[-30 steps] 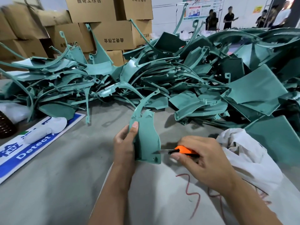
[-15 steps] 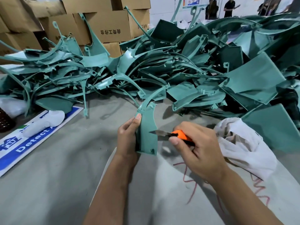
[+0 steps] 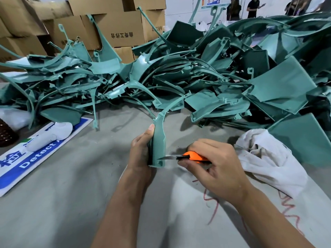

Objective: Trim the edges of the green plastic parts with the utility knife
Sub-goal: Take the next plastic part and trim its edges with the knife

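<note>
A large heap of green plastic parts [image 3: 179,72] is lying across the back of the tabletop [image 3: 62,194], so most of the trimming is probably still waiting (which ones are finished, I cannot tell). The left hand [image 3: 141,151] is holding one part [image 3: 158,142] upright, fingers wrapped round its left edge. The right hand [image 3: 213,161] is gripping the orange utility knife [image 3: 189,156], its blade touching the part's lower right edge.

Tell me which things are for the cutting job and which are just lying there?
For the job: green part in the left hand; orange knife in the right hand; green pile.
Lying about: white cloth, blue sign, cardboard boxes.
</note>
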`<control>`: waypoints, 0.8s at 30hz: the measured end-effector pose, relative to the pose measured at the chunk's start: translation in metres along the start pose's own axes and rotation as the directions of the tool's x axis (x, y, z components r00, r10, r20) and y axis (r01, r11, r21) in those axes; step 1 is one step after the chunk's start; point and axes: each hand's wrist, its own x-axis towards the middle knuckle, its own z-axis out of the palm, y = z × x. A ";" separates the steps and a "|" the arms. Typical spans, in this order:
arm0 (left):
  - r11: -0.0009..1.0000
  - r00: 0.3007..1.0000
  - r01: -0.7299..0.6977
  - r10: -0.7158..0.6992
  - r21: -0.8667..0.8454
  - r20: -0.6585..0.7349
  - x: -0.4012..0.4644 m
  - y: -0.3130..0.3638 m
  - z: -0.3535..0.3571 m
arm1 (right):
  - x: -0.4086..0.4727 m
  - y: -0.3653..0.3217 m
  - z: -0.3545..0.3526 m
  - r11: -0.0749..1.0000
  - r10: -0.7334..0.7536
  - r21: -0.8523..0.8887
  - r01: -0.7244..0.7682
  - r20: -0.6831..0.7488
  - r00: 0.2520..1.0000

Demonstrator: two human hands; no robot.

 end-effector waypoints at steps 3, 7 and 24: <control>0.999 1.000 -0.005 0.004 0.040 0.019 0.002 -0.002 -0.002 | 0.001 0.000 -0.002 1.000 0.022 -0.017 -0.023 -0.049 0.999; 0.981 0.993 -0.106 0.098 0.159 0.058 0.001 -0.005 -0.006 | 0.002 0.007 -0.006 0.981 0.081 -0.161 -0.106 -0.154 0.985; 0.961 0.954 -0.210 0.161 0.181 0.254 0.000 -0.010 -0.011 | 0.004 0.012 -0.017 0.999 0.043 0.023 -0.044 0.024 0.999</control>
